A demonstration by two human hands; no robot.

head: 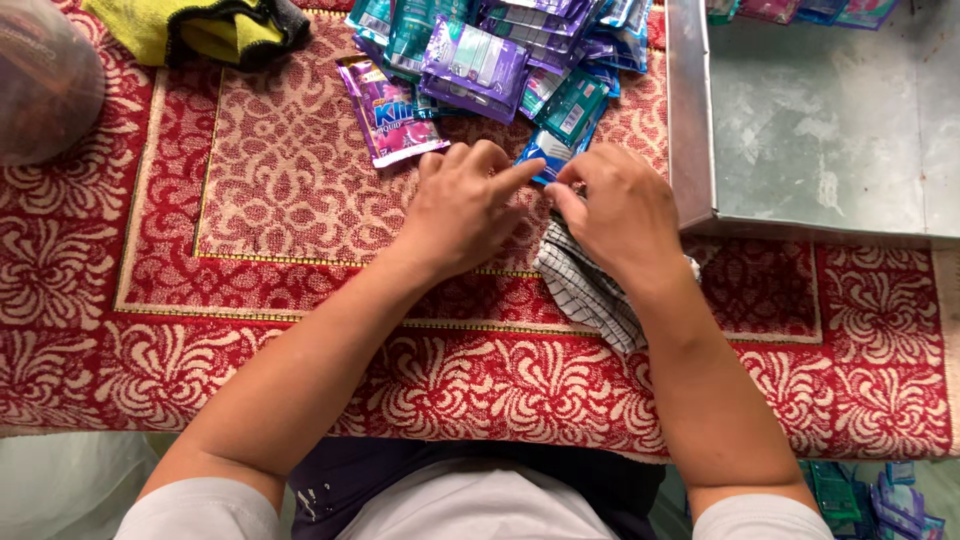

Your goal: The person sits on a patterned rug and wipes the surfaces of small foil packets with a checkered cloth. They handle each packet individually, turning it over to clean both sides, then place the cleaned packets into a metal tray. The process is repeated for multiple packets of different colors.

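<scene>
Working both hands at a checked cloth on the red patterned mat.

My left hand (462,205) lies palm-down, index finger stretched out toward my right hand (622,215), other fingers loosely curled. Right fingertips are pinched together; I cannot tell on what. The checked cloth (585,295) sits under my right hand and wrist, on the red patterned mat (270,190). A pile of purple and teal sachets (500,60) lies just beyond the hands, a metal tray (690,120) to the right, a yellow cloth (190,28) top left.
</scene>
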